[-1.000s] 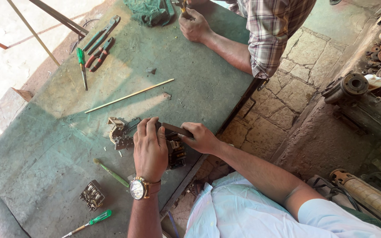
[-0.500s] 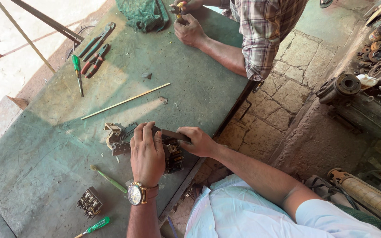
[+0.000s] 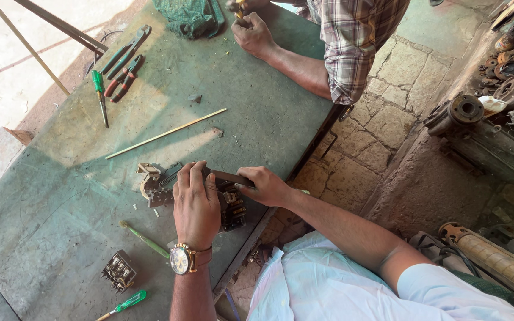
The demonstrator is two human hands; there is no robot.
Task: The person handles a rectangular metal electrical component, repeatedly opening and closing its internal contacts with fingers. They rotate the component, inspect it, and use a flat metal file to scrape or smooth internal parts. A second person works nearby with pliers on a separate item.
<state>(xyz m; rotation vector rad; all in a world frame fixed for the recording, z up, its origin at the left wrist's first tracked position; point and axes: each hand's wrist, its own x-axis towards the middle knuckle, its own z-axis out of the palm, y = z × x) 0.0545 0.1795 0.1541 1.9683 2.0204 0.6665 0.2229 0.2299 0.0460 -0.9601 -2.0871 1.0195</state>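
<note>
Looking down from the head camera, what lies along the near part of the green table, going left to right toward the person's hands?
Small black block-shaped electrical part → green-handled screwdriver → thin green-shafted tool → left hand pressing on the dark metal device → right hand gripping a dark flat bar.

A worn green table (image 3: 257, 107) carries red-handled pliers (image 3: 121, 80) and a green-handled screwdriver (image 3: 99, 95) — a pale yellow rod (image 3: 166, 133) between (beyond, a checked plaid sleeve (image 3: 358, 41)).
</note>
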